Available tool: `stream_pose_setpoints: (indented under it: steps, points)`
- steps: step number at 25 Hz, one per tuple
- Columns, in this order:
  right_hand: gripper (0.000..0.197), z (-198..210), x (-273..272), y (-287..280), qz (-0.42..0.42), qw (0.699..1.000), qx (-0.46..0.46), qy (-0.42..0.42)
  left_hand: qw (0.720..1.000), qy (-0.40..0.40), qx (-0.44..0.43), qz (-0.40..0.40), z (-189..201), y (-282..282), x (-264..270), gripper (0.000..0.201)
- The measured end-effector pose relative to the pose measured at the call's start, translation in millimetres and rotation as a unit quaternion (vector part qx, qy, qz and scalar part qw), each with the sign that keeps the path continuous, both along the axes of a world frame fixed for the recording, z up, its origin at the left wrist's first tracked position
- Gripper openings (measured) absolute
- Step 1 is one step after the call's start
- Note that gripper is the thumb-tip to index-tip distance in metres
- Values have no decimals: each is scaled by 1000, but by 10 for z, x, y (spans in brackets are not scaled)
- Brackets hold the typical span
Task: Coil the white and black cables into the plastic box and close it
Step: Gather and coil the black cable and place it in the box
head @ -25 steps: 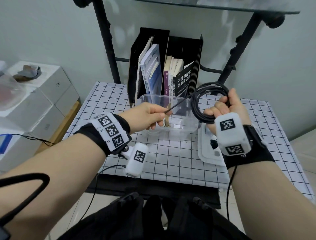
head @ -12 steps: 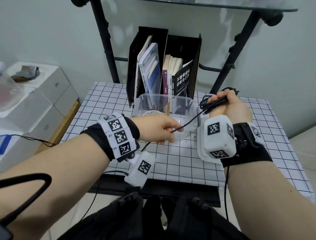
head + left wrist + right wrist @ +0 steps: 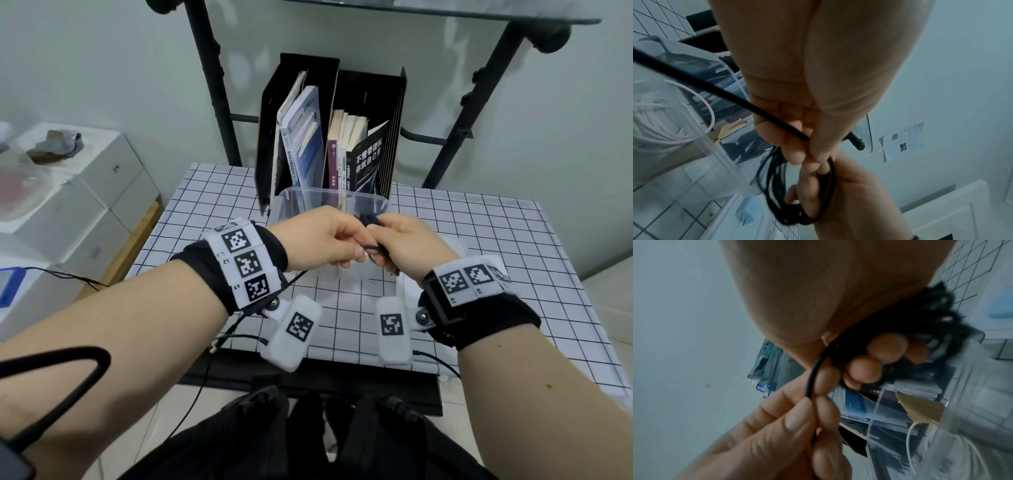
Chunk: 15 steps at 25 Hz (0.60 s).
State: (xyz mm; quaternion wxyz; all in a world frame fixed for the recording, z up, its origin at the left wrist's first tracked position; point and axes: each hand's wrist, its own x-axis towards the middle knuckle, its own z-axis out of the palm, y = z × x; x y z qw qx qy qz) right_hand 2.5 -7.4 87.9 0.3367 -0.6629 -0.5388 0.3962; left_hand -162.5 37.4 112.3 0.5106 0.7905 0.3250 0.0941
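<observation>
Right now I have both hands together just in front of the clear plastic box (image 3: 334,200), above the checked tablecloth (image 3: 479,240). My right hand (image 3: 409,248) has its fingers curled round the bundled loops of the black cable (image 3: 797,194), while my left hand (image 3: 320,240) pinches the cable's loose end between thumb and fingertips (image 3: 826,408), its plug sticking out past them. Inside the box the white cable (image 3: 655,128) lies coiled. Near right of the box, the lid (image 3: 455,246) lies flat on the cloth. Beyond the box stands a black book rack (image 3: 394,102).
</observation>
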Motion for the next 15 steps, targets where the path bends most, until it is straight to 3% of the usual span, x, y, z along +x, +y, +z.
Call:
stream_pose_setpoints:
  steps: [6, 8, 12, 15]
  points:
    - [28, 105, 121, -57, 83, 995, -49, -28, 999, 35, -41, 5, -27, 82, -100, 17]
    - [26, 118, 167, -71, 71, 996, -28, -41, 997, 62, -52, 1, -49, 122, -142, 20]
    - [19, 181, 206, -59, 27, 999, -10, 21, 994, 109, -28, 16, -100, 141, -215, 15]
    - [20, 197, 224, -78, 36, 998, -45, -31, 996, 46, -19, 68, -37, 170, -255, 13]
